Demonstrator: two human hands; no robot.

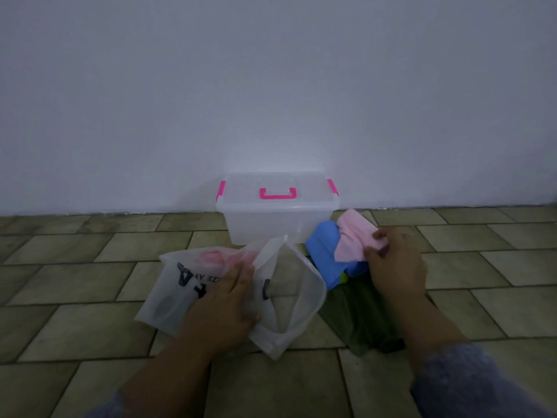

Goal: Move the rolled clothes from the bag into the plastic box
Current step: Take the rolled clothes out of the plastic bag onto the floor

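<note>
Left hand point(224, 300) lies flat, right hand point(394, 263) pinches with curled fingers point(380, 236)

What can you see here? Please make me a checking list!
Surface: tiled floor, dim light.
Job's things: box, lid on, by the wall; bag lying before it, pink item inside; pink cloth, blue cloth and green cloth piled right of the bag.
Clutter: nothing seen.
Hands: left hand rests on the bag; right hand pinches the pink cloth.
Cables: nothing seen.
Surroundings: white wall.
</note>
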